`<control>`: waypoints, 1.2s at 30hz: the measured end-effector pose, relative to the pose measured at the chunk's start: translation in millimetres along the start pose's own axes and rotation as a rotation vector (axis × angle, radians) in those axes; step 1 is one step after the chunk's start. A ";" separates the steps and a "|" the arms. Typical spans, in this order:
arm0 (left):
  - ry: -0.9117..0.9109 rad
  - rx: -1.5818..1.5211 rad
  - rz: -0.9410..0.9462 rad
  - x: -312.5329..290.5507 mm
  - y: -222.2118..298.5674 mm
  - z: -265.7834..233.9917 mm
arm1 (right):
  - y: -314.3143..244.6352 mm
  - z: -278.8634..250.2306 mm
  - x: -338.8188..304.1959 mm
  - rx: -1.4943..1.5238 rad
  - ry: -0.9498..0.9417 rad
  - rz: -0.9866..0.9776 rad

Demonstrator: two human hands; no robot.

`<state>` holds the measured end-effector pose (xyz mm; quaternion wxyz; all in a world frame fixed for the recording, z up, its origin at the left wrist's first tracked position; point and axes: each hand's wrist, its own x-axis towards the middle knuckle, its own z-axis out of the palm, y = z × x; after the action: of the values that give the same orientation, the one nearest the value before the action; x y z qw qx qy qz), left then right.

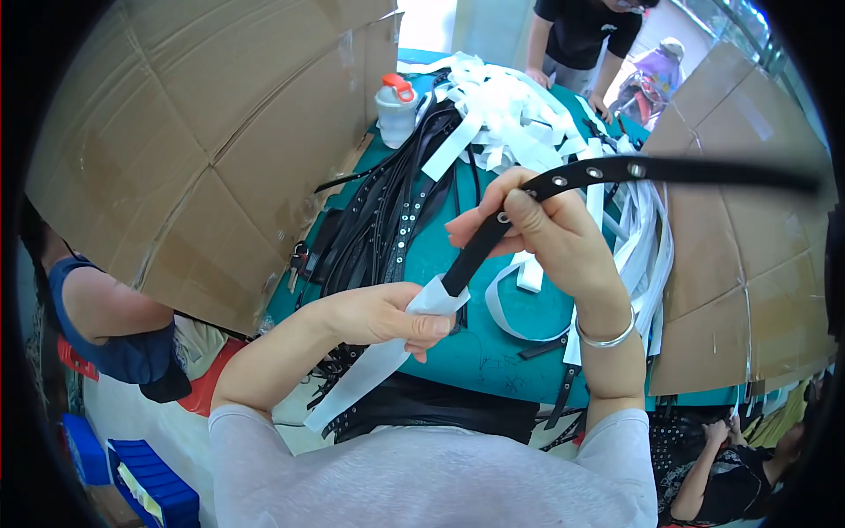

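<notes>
A black belt with a row of metal eyelets [595, 173] runs between my hands, its free end stretching out to the right and blurred. My right hand [554, 231] pinches the belt between thumb and fingers, and a silver bangle circles that wrist. Lower and to the left, my left hand [405, 319] is closed around a white sleeve [363, 385], with the belt's other part inside its mouth. The sleeve hangs down toward my lap. Beneath both hands lies a green table [436, 352]. How far the belt reaches into the sleeve is hidden.
Black eyeletted belts [387, 211] lie piled on the left, beside a heap of white strips [506, 106]. A white bottle with a red lid [397, 110] stands behind. Cardboard panels [216, 158] flank the table. Another person [585, 40] leans in at the far edge; others sit at both sides.
</notes>
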<state>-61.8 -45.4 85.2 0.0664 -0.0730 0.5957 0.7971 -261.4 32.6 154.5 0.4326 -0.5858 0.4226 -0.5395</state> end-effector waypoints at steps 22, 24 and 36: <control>0.032 -0.157 0.155 24.0 27.6 -5.3 | 9.8 -15.1 3.4 -0.131 0.067 -0.072; 0.204 -0.033 0.138 30.5 36.0 -0.7 | 19.4 -28.8 2.9 0.076 0.098 -0.001; 0.691 0.369 0.292 159.6 188.9 -145.9 | 110.1 -55.2 -167.4 0.716 -0.040 0.153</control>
<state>-249.2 -235.5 190.8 -0.2393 -0.2376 0.7198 0.6068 -329.7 161.2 6.3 0.6574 -0.3743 0.2410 -0.6080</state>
